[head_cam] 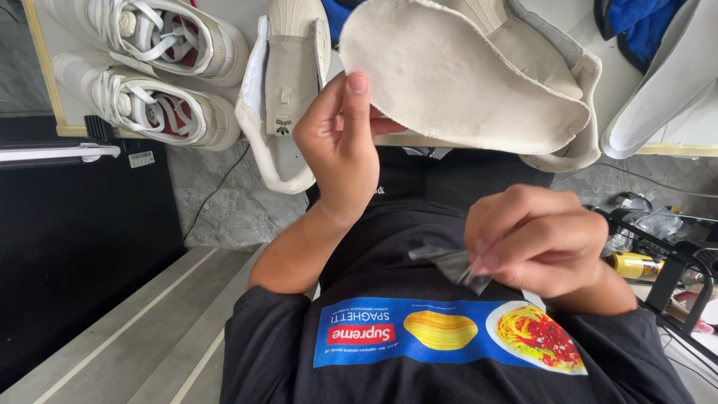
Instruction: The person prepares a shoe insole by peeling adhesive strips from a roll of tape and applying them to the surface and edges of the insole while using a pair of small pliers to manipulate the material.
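My left hand (340, 142) is raised in front of my chest and pinches the edge of a beige fabric insole (464, 75), which spreads out to the upper right with its flat side facing me. Lower and to the right, my right hand (535, 239) is closed on a small strip of clear plastic film (452, 265), held between thumb and fingers just above my black printed shirt (419, 329). The two hands are apart and the film does not touch the insole.
A pair of white laced sneakers (149, 67) lies on a light table at the upper left. A single white shoe (288, 90) hangs over the table edge behind my left hand. Another white shoe (666, 90) and blue cloth (636, 22) are upper right. A yellow bottle (636, 263) sits by a black rack (673, 262) at the right.
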